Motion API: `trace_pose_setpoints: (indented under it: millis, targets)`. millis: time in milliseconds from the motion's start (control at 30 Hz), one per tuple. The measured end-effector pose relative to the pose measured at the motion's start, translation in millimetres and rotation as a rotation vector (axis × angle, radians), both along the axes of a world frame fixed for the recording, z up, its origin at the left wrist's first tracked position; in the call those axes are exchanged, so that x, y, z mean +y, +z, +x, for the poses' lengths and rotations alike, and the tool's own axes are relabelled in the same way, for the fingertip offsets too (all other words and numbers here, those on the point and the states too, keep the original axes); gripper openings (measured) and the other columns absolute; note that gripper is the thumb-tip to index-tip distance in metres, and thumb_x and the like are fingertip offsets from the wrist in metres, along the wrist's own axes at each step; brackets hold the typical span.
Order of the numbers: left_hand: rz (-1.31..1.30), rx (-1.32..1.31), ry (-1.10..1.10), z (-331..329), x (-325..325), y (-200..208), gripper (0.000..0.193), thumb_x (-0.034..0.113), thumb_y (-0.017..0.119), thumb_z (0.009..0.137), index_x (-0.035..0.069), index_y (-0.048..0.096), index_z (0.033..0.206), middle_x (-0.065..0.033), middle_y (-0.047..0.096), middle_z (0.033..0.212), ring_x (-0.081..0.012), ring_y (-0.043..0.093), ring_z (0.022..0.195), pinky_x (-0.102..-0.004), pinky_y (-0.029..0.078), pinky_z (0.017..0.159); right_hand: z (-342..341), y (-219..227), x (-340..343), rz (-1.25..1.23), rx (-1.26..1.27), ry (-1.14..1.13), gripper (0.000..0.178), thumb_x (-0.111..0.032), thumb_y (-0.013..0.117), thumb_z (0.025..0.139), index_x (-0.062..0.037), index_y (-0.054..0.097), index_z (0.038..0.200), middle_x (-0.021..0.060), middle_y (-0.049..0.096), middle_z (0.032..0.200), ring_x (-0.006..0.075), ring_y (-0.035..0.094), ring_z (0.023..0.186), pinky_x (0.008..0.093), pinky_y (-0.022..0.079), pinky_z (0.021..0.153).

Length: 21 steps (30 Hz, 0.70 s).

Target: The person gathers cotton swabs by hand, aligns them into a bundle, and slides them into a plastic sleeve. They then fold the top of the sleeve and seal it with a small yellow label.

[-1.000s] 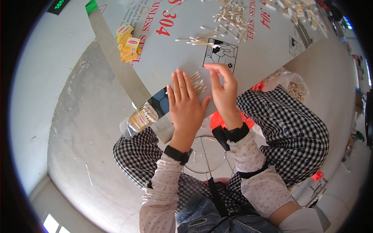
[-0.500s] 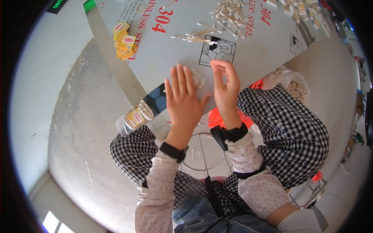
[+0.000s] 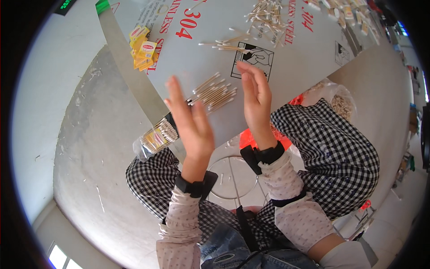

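A loose bundle of wooden-stick cotton swabs (image 3: 215,93) lies on the table between my hands, its sticks roughly parallel and slanting. Just left of the bundle, my left hand (image 3: 191,125) is raised with fingers apart, slightly blurred and holding nothing. To the right, my right hand (image 3: 257,101) stands on edge, fingers gently curved and thumb apart, with nothing visible in it. A clear bag packed with cotton swabs (image 3: 156,136) and a yellow label lies at the table's near left edge, beyond my left hand. Part of a dark pad beside it is covered by that hand.
Loose swabs (image 3: 266,18) are heaped at the far side, with a few (image 3: 230,45) nearer. Yellow cards (image 3: 144,51) lie at left on the printed metal sheet (image 3: 197,58). More small packs (image 3: 351,15) sit far right. A swab-filled plastic bag (image 3: 342,102) is beside my right knee.
My left hand has lifted and moved left off the swabs, uncovering the bundle. My right hand has shifted slightly left and away from me.
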<state>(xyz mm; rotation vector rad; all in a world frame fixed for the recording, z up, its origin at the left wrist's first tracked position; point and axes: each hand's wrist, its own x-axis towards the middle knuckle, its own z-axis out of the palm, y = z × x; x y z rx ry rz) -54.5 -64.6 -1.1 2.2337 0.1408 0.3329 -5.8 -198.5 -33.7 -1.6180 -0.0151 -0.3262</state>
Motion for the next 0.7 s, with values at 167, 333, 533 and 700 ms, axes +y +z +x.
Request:
trace_pose_setpoints:
  millis: [167, 333, 533, 700]
  targets:
    - [-0.854, -0.131, 0.229, -1, 11, -12, 0.064, 0.039, 0.031, 0.11, 0.001, 0.018, 0.159, -0.0161, 0.031, 0.164, -0.0264, 0.021, 0.155, -0.0414, 0.012, 0.127, 16, 7, 13, 0.045, 0.074, 0.143, 0.03, -0.023, 0.051, 0.108, -0.0013, 0.061, 0.126, 0.0073, 0.066, 0.12, 0.0149, 0.06, 0.11, 0.0293, 0.048, 0.096]
    - [-0.928, -0.15, 0.247, 6, -9, -9, 0.063, 0.04, 0.031, 0.11, 0.001, 0.019, 0.159, -0.0179, 0.032, 0.163, -0.0257, 0.023, 0.154, -0.0412, 0.012, 0.126, 11, 6, 36, 0.045, 0.046, 0.149, 0.031, -0.026, 0.051, 0.108, -0.0014, 0.063, 0.124, 0.0074, 0.067, 0.113, 0.014, 0.06, 0.097, 0.0284, 0.048, 0.086]
    - [-0.924, -0.112, 0.194, 8, -18, -10, 0.062, 0.037, 0.029, 0.11, 0.003, 0.018, 0.16, -0.0187, 0.029, 0.164, -0.027, 0.023, 0.154, -0.0407, 0.012, 0.126, 1, 7, 42, 0.039, 0.083, 0.159, 0.033, -0.027, 0.05, 0.109, -0.0009, 0.063, 0.124, 0.0083, 0.068, 0.115, 0.0152, 0.062, 0.102, 0.0289, 0.048, 0.09]
    - [-0.728, -0.12, 0.145, 0, -10, -3, 0.066, 0.019, 0.048, 0.103, -0.001, 0.02, 0.159, -0.0225, 0.028, 0.163, -0.0315, 0.02, 0.155, -0.0427, 0.015, 0.125, 4, 7, 28, 0.191, 0.093, 0.088, 0.038, -0.03, 0.045, 0.11, 0.0013, 0.063, 0.124, 0.0106, 0.066, 0.121, 0.0186, 0.061, 0.112, 0.0324, 0.045, 0.101]
